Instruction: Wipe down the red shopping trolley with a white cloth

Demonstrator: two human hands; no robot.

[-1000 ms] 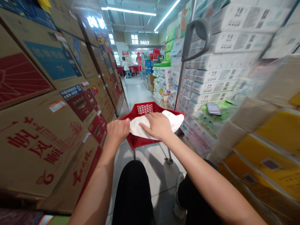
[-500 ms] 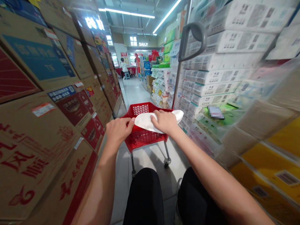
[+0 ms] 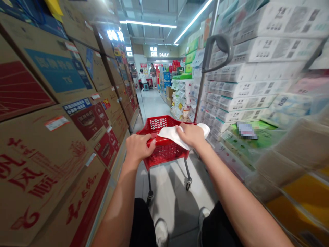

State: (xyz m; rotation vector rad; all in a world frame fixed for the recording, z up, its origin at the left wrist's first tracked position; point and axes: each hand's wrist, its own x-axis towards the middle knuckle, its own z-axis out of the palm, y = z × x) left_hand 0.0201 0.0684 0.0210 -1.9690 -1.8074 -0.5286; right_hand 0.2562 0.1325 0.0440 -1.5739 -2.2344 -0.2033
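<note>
Ahead of me stands a red plastic shopping cart (image 3: 167,157) on grey legs with wheels. My left hand (image 3: 138,147) is wrapped round the left end of its red handle (image 3: 164,141). A white cloth (image 3: 171,133) lies over the handle's middle and right part. My right hand (image 3: 191,135) is closed over this cloth, pressing it on the handle. One end of the cloth sticks out to the right of that hand. The handle beneath my right hand is hidden.
Stacked cartons (image 3: 61,137) line the left side. On the right are piled white paper packs (image 3: 257,79), a green pack (image 3: 259,132) and a grey upright handle (image 3: 218,53) on a pole. Tiled floor (image 3: 155,101) runs ahead between them; several people (image 3: 142,77) are far off.
My left hand has come off the cloth's left tip, and more red handle shows between them. The cloth is bunched further right under my right hand. My shoes have come into view.
</note>
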